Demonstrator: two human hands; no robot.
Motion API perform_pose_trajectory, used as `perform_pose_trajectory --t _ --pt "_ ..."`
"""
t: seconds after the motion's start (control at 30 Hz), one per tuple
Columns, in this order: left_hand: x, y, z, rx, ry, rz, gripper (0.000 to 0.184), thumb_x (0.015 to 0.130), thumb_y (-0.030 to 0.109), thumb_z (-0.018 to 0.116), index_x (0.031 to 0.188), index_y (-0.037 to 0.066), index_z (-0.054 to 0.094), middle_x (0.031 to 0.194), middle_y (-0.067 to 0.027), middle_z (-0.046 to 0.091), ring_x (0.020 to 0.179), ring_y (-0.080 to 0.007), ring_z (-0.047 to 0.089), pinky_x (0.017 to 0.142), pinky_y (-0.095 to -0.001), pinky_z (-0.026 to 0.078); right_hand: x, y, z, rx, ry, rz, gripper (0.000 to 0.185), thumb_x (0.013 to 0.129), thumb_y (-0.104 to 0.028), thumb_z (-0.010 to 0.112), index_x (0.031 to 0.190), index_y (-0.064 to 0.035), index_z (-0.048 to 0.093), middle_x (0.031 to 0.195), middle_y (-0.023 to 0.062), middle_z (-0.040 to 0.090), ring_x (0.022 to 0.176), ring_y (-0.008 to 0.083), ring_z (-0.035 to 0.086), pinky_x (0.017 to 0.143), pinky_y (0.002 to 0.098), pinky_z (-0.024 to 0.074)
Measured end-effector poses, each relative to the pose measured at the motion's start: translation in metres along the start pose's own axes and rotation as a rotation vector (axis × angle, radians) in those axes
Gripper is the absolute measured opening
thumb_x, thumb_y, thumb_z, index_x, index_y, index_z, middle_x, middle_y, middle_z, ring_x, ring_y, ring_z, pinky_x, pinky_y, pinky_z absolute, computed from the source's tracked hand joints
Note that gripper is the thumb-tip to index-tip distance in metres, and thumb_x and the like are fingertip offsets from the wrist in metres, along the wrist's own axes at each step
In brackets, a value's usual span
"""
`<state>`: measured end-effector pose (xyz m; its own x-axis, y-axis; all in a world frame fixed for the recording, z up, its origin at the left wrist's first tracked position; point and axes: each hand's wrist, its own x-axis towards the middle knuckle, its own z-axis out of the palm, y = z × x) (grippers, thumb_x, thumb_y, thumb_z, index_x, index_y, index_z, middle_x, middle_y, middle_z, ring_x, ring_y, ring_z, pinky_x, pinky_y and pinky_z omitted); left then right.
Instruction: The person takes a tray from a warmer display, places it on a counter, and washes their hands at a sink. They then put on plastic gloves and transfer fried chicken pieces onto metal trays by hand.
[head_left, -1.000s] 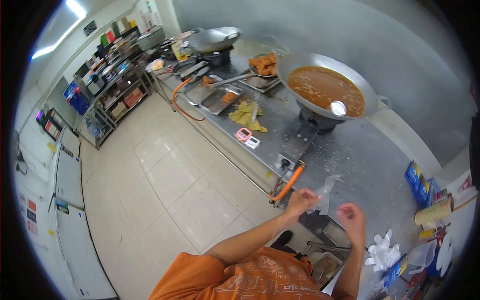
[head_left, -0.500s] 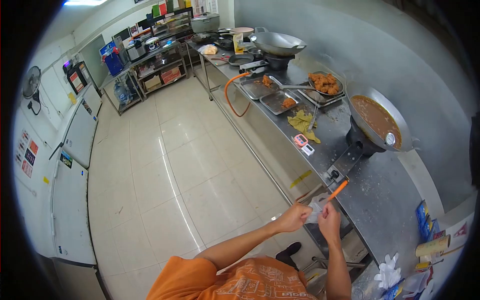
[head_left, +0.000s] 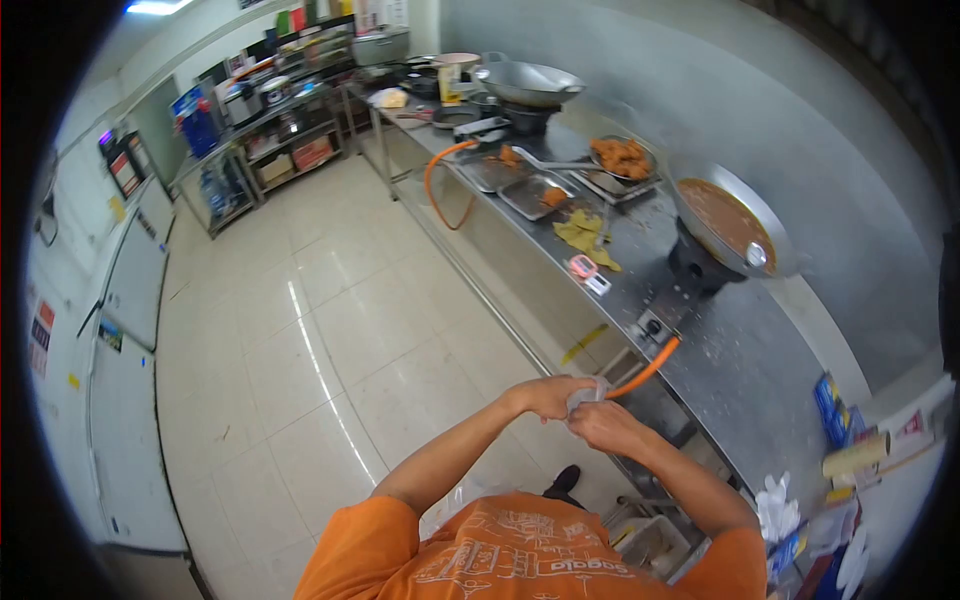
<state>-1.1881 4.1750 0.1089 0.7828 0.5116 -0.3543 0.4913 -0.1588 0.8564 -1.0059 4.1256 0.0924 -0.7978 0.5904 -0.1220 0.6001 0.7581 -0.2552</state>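
My left hand [head_left: 553, 396] and my right hand [head_left: 606, 424] meet in front of my body, beside the front edge of the steel table. Between them is a thin, translucent whitish plastic piece [head_left: 587, 394], bunched up; whether it is a bag or a glove I cannot tell. Both hands have their fingers closed on it, the right slightly lower and overlapping the left. Just beyond them runs an orange gas hose [head_left: 648, 372] to the burner valve.
On the steel table [head_left: 745, 385] stand a wok of brown oil [head_left: 728, 222], a plate of fried pieces [head_left: 622, 158], trays [head_left: 535, 196], a yellow cloth [head_left: 583, 234] and a timer [head_left: 581, 266]. White gloves [head_left: 775, 508] lie lower right. Freezers [head_left: 125, 430] line the left wall.
Both hands have moved left and slightly up with the plastic piece, and my right forearm has swung across to a slant. The camera view has shifted a little.
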Motion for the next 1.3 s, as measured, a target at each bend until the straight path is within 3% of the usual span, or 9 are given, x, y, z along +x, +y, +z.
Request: perform_pose_trajectory --t 0.23,0.33,0.47,0.63,0.73,0.93,1.1,1.23,1.3 --pt "0.055 -0.004 0.045 0.431 0.673 0.244 0.060 0.068 0.002 0.065 0.125 0.014 0.050 0.099 -0.0236 0.051 0.079 -0.0410 0.060 0.064 -0.0447 0.052 0.023 0.038 0.044 1.196 0.619 0.916 0.024 0.084 -0.008 0.051 0.105 0.0019 0.059 0.099 0.0242 0.060 0.092 0.0348 0.061 0.072 0.0380 0.0477" --pt "0.051 0.017 0.045 0.470 0.717 0.248 0.062 0.068 0.003 0.067 0.125 0.017 0.049 0.098 -0.0225 0.050 0.077 -0.0414 0.059 0.064 -0.0464 0.051 0.022 0.043 0.059 0.951 0.952 0.824 0.028 0.088 -0.009 0.049 0.113 0.0027 0.053 0.097 0.0223 0.062 0.092 0.0310 0.063 0.072 0.0360 0.0474" --pt "0.042 0.047 0.018 0.478 0.753 0.354 0.066 0.068 0.003 0.066 0.129 0.019 0.047 0.098 -0.0210 0.048 0.074 -0.0410 0.059 0.063 -0.0475 0.050 -0.015 0.027 0.000 0.372 0.808 0.590 0.028 0.092 -0.005 0.041 0.117 0.0023 0.052 0.113 0.0218 0.059 0.103 0.0299 0.059 0.086 0.0418 0.0454" --pt "0.071 0.051 0.039 0.520 0.757 0.457 0.063 0.069 0.001 0.063 0.129 0.012 0.046 0.092 -0.0191 0.049 0.072 -0.0391 0.059 0.060 -0.0449 0.051 -0.010 0.049 -0.016 1.917 1.167 0.409 0.029 0.095 -0.008 0.043 0.123 -0.0041 0.049 0.122 0.0063 0.055 0.109 0.0202 0.055 0.093 0.0355 0.0461" --pt "0.080 0.051 0.060 0.537 0.760 0.488 0.056 0.070 0.001 0.061 0.124 0.007 0.049 0.090 -0.0175 0.051 0.071 -0.0367 0.060 0.059 -0.0430 0.051 -0.008 0.062 0.009 2.005 1.167 0.322 0.049 0.095 -0.037 0.048 0.131 -0.0042 0.042 0.121 0.0077 0.055 0.110 0.0220 0.052 0.093 0.0343 0.0439" --pt "0.094 0.043 0.066 0.586 0.661 0.558 0.051 0.072 0.003 0.060 0.122 0.010 0.053 0.089 -0.0131 0.055 0.068 -0.0336 0.061 0.057 -0.0421 0.051 -0.003 0.083 0.018 1.615 1.375 0.658 0.065 0.090 -0.056 0.045 0.135 -0.0099 0.041 0.133 0.0097 0.048 0.115 0.0222 0.049 0.097 0.0365 0.0413" --pt "0.090 0.062 0.064 0.529 0.673 0.651 0.055 0.072 0.002 0.059 0.126 0.014 0.052 0.085 -0.0121 0.055 0.067 -0.0332 0.062 0.056 -0.0416 0.051 -0.012 0.131 0.034 1.676 1.211 0.126 0.081 0.086 -0.065 0.039 0.146 -0.0147 0.021 0.149 0.0126 0.022 0.134 0.0265 0.026 0.111 0.0417 0.0135" --pt "0.090 0.066 0.079 0.605 0.595 0.711 0.062 0.071 0.000 0.059 0.131 0.016 0.048 0.088 -0.0100 0.054 0.068 -0.0279 0.062 0.058 -0.0382 0.052 -0.005 0.083 -0.024 1.535 1.442 0.126 0.090 0.083 -0.072 0.033 0.149 -0.0166 0.007 0.154 0.0139 0.001 0.142 0.0277 -0.001 0.112 0.0412 -0.0053" --pt "0.095 0.064 0.090 0.598 0.590 0.841 0.064 0.071 -0.001 0.059 0.132 0.016 0.047 0.088 -0.0087 0.054 0.069 -0.0255 0.062 0.059 -0.0361 0.052 -0.017 0.100 -0.024 1.461 1.245 0.248 0.089 0.082 -0.074 0.031 0.149 -0.0215 0.004 0.154 0.0147 -0.001 0.142 0.0290 -0.006 0.111 0.0450 -0.0079"
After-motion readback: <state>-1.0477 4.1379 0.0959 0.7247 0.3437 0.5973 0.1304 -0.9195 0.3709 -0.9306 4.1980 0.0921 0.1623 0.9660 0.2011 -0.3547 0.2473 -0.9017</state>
